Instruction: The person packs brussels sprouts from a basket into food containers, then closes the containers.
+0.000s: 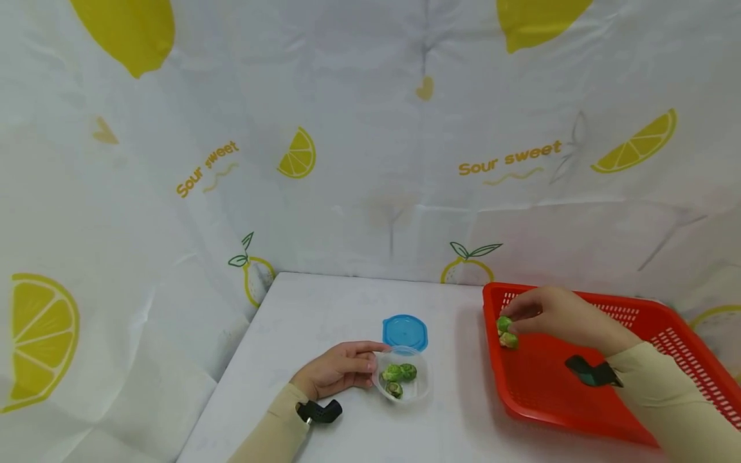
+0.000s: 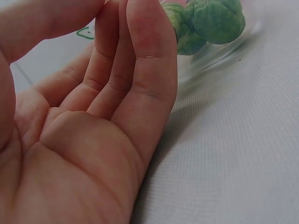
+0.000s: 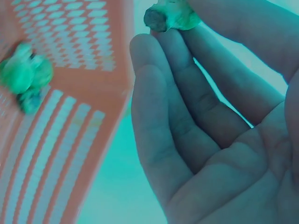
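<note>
A small clear plastic container (image 1: 424, 393) stands on the white table, with three Brussels sprouts (image 1: 408, 372) inside. My left hand (image 1: 341, 370) holds it from the left side, thumb and fingers at its rim. In the left wrist view those fingers (image 2: 152, 51) curl beside the container wall, sprouts showing through it. Over the left side of a red basket (image 1: 550, 370), my right hand (image 1: 558, 318) pinches a Brussels sprout (image 3: 173, 16) at its fingertips. Another sprout (image 1: 509, 341) lies just below it, inside the basket near the left wall.
A blue lid (image 1: 404, 332) lies flat on the table right behind the container. The slotted red basket takes up the table's right side, its raised rim facing the container. Behind the table hangs a white curtain (image 1: 359, 161) printed with lemons.
</note>
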Demonstrator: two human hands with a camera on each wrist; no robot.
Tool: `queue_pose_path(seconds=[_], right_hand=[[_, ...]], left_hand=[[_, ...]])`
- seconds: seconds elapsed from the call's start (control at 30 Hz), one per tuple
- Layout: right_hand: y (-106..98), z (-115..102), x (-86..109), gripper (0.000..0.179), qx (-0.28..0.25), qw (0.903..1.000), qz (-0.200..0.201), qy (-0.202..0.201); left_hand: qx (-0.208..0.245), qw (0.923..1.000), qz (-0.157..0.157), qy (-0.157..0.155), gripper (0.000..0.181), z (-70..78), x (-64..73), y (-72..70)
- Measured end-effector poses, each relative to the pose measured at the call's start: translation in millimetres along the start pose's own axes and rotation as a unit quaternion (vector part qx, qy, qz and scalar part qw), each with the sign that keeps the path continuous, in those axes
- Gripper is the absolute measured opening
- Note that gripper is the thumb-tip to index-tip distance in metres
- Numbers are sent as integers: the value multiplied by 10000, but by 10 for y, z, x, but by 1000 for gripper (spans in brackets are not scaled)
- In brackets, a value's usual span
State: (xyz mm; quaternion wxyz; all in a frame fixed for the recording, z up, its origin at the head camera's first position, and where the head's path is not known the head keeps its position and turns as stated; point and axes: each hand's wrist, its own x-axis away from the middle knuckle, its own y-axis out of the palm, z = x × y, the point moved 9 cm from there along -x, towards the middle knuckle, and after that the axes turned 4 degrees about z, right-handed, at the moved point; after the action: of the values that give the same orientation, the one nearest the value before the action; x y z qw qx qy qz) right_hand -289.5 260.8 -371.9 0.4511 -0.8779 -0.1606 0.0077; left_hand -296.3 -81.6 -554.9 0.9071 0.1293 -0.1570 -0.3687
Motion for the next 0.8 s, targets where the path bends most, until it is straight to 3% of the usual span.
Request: queue_pose_path(seconds=[0.43, 0.8], right_hand=[[402, -636, -312, 22, -303, 9990, 11, -327], [915, -1054, -408, 17, -507, 9963, -113, -687]], left_hand=[[-58, 9999, -54, 87, 56, 18, -8, -9], [-131, 9999, 54, 2, 55, 12, -10, -24]])
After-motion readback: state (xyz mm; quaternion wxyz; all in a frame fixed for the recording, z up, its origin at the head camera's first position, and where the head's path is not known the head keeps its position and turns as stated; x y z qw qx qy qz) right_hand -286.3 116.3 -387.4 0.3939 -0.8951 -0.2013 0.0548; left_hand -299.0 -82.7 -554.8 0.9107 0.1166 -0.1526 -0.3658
